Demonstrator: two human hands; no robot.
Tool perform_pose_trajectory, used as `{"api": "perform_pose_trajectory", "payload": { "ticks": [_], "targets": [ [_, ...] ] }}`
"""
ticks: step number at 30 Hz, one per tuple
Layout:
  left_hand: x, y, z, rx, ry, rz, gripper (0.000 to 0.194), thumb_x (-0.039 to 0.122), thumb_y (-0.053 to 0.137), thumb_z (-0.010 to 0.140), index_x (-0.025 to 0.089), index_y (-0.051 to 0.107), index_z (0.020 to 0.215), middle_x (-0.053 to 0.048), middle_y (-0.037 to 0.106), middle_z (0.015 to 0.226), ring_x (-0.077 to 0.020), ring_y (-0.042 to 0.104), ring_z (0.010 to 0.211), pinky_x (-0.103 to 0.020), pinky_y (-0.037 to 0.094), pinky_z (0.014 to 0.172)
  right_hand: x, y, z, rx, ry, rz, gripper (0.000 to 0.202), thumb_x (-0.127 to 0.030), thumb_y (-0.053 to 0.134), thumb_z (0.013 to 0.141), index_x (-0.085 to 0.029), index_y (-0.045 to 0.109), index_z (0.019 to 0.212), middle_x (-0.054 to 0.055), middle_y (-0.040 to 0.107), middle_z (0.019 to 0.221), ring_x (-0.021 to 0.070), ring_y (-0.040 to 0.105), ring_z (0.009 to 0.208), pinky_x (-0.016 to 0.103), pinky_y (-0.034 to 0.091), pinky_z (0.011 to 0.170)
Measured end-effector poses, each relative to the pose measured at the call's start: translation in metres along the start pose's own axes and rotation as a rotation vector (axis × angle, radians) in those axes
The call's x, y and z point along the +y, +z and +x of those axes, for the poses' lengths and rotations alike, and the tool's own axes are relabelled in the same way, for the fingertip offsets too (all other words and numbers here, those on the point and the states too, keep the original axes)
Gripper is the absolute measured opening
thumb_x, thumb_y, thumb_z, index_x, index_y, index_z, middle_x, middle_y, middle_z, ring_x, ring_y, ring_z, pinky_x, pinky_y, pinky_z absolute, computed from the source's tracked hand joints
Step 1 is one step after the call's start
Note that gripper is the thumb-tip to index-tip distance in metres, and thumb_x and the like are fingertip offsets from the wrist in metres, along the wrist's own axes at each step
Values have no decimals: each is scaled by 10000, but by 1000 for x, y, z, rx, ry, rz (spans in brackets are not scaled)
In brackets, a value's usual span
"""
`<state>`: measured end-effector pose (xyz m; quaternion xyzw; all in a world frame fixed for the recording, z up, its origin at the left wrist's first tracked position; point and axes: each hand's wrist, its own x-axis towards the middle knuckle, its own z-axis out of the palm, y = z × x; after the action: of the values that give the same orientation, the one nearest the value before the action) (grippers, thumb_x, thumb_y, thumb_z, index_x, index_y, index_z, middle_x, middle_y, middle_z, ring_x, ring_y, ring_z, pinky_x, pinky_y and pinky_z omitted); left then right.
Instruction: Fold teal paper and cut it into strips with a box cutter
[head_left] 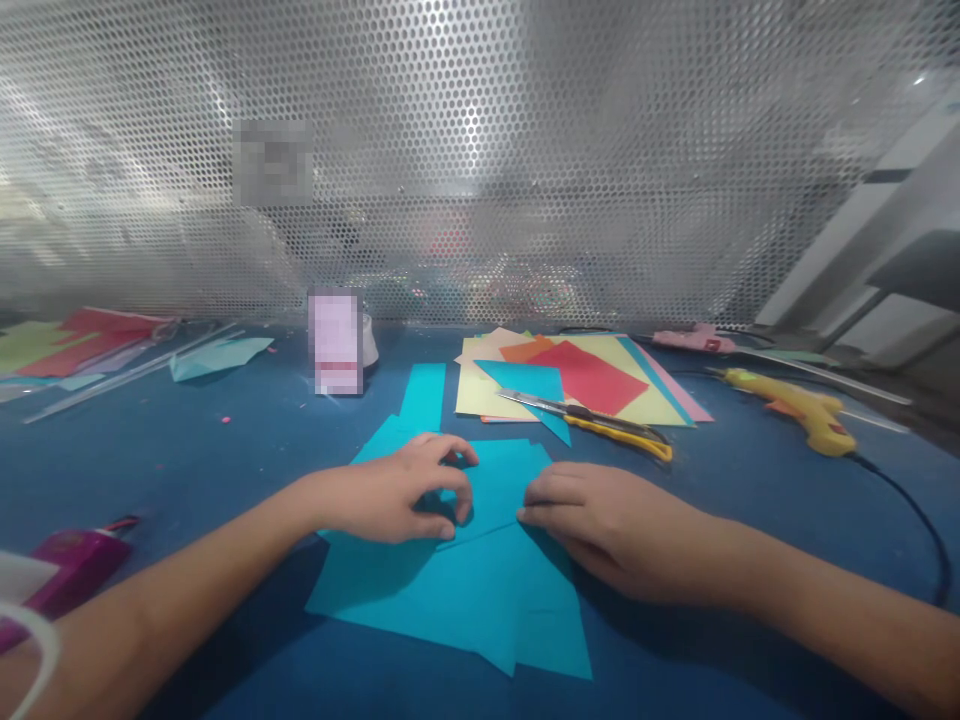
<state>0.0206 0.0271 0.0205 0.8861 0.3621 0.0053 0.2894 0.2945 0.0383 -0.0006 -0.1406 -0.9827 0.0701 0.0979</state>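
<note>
Several overlapping pieces of bright blue paper (435, 590) lie on the table in front of me. My left hand (412, 490) rests over the upper left of these sheets, its fingers curved and apart, with nothing visible between them. On the other side, my right hand (600, 525) has its thumb and fingers pressed together at the right edge of a blue sheet. A narrow blue paper strip (424, 395) sticks out behind my left hand. Beyond my right hand, scissors (551, 403) and a yellow-handled cutter (626, 435) lie by a blue paper scrap (529, 385).
A stack of coloured paper (472, 390) lies at the back. To the right is a yellow glue gun (806, 410) with a trailing black cord; a pink glue gun (694, 340) lies behind. A magenta object (82, 565) sits at left. Perforated metal (480, 240) closes off the back.
</note>
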Motion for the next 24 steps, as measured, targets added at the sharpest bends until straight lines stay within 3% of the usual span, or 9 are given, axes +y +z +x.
{"api": "perform_pose_trajectory", "payload": {
  "ticks": [3, 7, 13, 15, 19, 24],
  "targets": [
    [3, -1, -1, -9, -19, 39, 316, 223, 640, 866, 304, 575, 1165, -54, 335, 1464, -314, 305, 1351, -490, 385, 1028, 4, -5, -3, -30, 45, 34, 322, -120, 399, 920, -153, 679, 1076, 110, 657, 952, 208, 585, 878, 334, 502, 734],
    [8, -4, -5, -3, -52, 132, 418, 232, 641, 861, 340, 528, 1248, -57, 331, 1494, -357, 312, 1345, -532, 408, 985, 10, -3, -3, 14, -51, -23, 355, -94, 369, 919, -134, 667, 1108, 128, 667, 973, 217, 576, 909, 357, 499, 769],
    [14, -7, -12, 0, -95, 197, 384, 191, 662, 840, 308, 570, 1195, -68, 370, 1459, -345, 417, 1278, -467, 466, 917, 12, 3, -1, 69, -97, -75, 367, -79, 364, 924, -125, 636, 1165, 133, 667, 1025, 231, 572, 993, 382, 495, 857],
    [15, -3, -9, 41, -55, 203, 320, 183, 662, 847, 258, 589, 1149, -81, 368, 1458, -331, 410, 1284, -453, 450, 941, 13, 4, -2, 81, -64, -48, 369, -78, 362, 926, -132, 636, 1168, 134, 661, 1031, 220, 576, 983, 370, 505, 838],
    [11, 6, 1, 116, 71, 121, 176, 168, 652, 865, 181, 588, 1028, -97, 513, 1314, -257, 490, 1202, -382, 433, 969, 17, 7, -3, 145, 9, -30, 338, -140, 371, 965, -139, 640, 1169, 133, 654, 1017, 202, 588, 919, 344, 522, 780],
    [4, 12, 6, 80, 111, 32, 419, 212, 574, 922, 244, 455, 1322, -82, 427, 1418, -254, 428, 1270, -393, 395, 1019, 22, 12, -2, 174, 18, -95, 318, -175, 384, 980, -139, 657, 1139, 127, 657, 966, 201, 589, 870, 344, 524, 734]
  ]
}}
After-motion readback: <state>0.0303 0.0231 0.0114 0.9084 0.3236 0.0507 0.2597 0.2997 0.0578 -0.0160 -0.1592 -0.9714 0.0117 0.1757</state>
